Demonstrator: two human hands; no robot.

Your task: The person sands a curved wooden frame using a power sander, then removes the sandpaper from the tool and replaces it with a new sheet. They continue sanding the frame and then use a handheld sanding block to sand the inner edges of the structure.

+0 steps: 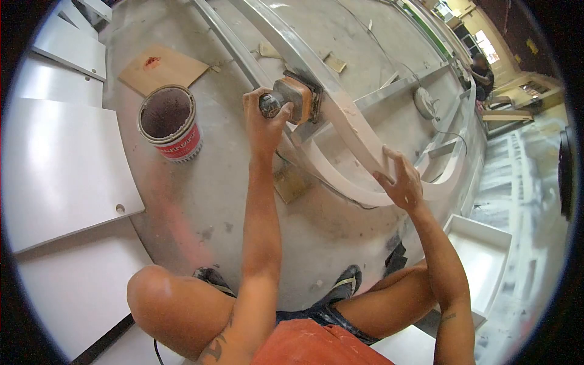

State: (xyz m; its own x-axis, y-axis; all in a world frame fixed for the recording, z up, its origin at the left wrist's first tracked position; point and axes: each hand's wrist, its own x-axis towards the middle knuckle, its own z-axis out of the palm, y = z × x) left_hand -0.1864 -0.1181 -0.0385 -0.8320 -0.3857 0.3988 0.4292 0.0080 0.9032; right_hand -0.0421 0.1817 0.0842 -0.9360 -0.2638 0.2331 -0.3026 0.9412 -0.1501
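Observation:
In the head view, my left hand (pixel 266 121) is wrapped round a power sander (pixel 293 100) with an orange and dark body. The sander's pad stands against the side of a long curved frame piece (pixel 350 125), coated pale in its lower part and grey metal above. Further right, my right hand (pixel 401 179) rests on the same frame piece, thumb and fingers spread apart along its edge. A second curved pale member (pixel 340 181) runs below it, and a straight grey bar (pixel 228 42) lies to the upper left.
An open paint bucket (pixel 177 145) with a red label stands on the floor left of my arm, beside a brown board (pixel 161 68). White panels (pixel 67 164) line the left side. A white tray (pixel 477 243) is at the right. Another person (pixel 482 76) sits at the far right.

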